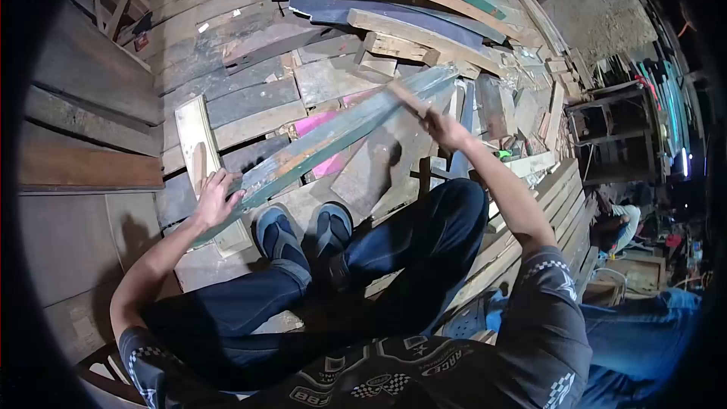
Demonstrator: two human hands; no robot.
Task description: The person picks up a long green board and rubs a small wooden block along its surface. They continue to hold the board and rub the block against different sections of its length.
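Observation:
A long, worn plank (326, 144) with flaking blue-green paint slants across the floor in front of my feet. My left hand (218, 198) is at its near left end, fingers curled over the edge. Raised over the far half of the plank, my right hand (447, 130) is closed around a flat, pale wooden piece (409, 98), like a handle or short stick. Its tip overlaps the plank in this view. Beside my left hand, a cream-coloured board (195, 125) lies partly under the plank, with a small brownish wooden piece (199, 163) on it.
Stacked planks and offcuts (424, 38) lie beyond the plank. Pink sheet pieces (318, 125) show beneath it. My sandalled feet (282, 233) are close to its near side. Wooden panels (91, 159) stand at left. Another person (625, 227) is at far right, near a shelf frame (612, 136).

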